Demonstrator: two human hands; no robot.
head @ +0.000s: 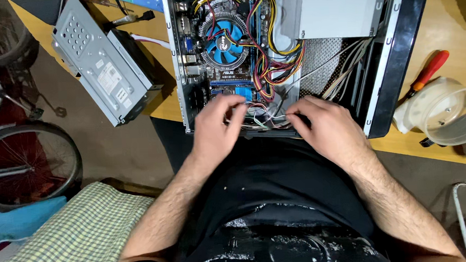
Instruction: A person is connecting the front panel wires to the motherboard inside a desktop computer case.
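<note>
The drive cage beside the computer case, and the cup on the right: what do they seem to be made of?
The drive cage looks like bare sheet metal: dull grey, with stamped holes and folded edges. The cup seems to be clear plastic, since the table shows through its cloudy wall. Both hands, left hand and right hand, touch thin wires, apparently plastic-coated.

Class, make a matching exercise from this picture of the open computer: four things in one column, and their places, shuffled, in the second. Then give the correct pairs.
Things:
1. Blue fan
2. Screwdriver
3. Metal drive box
4. Bicycle wheel

Places:
A. on the floor at the far left
B. on the table, right of the case
C. inside the case, above the hands
D. on the table edge, left of the case

Pairs: 1-C, 2-B, 3-D, 4-A
</note>
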